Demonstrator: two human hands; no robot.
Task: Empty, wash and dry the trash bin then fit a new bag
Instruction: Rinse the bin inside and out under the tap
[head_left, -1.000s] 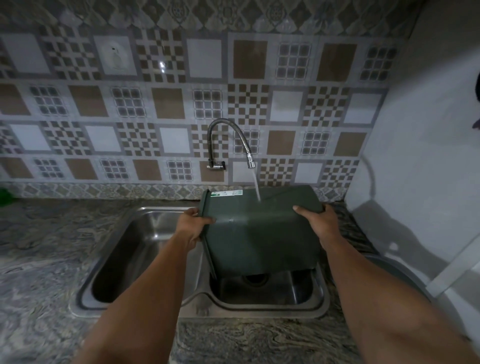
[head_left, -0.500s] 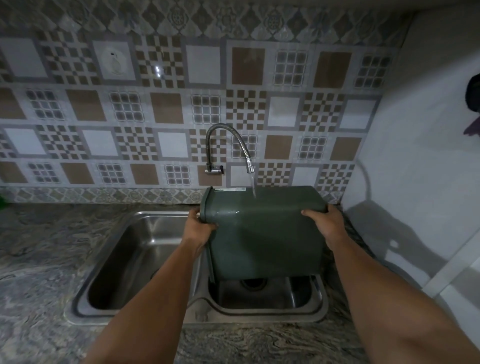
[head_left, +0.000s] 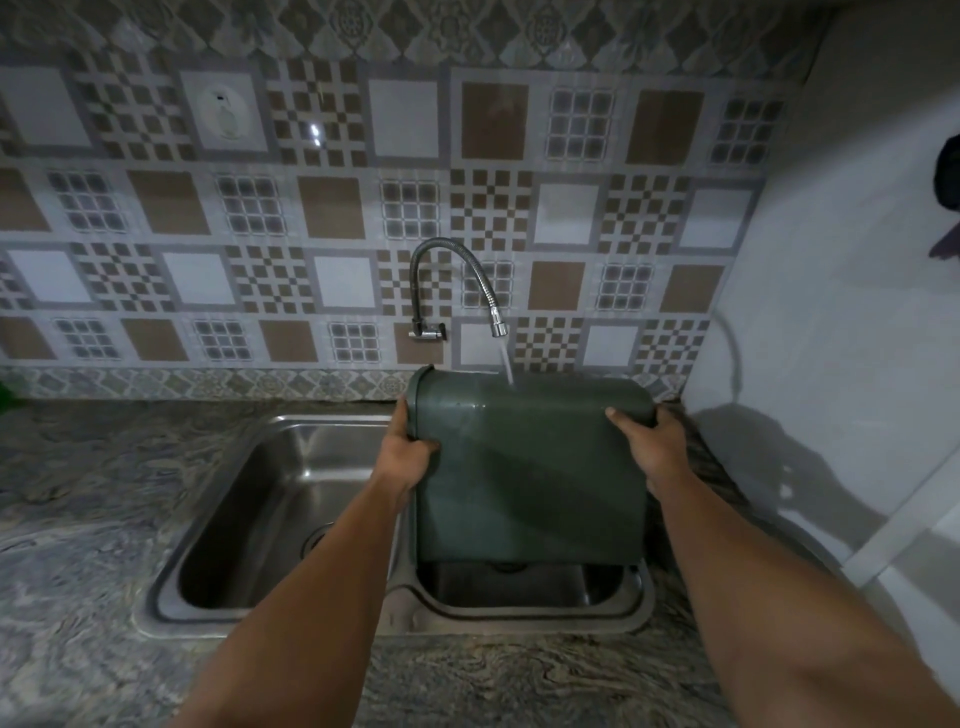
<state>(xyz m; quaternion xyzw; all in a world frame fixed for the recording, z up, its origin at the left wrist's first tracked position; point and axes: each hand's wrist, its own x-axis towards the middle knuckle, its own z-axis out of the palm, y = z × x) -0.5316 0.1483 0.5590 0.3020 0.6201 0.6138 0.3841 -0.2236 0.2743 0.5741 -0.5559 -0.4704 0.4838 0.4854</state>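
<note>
We are in a home kitchen: a stainless double-bowl sink (head_left: 270, 519) is sunk into a marbled stone surface (head_left: 78, 493), a flexible gooseneck tap (head_left: 452, 280) runs water from the wall, and a patterned brown-and-white tile backsplash (head_left: 332, 208) meets a plain white side wall (head_left: 841, 312).
</note>
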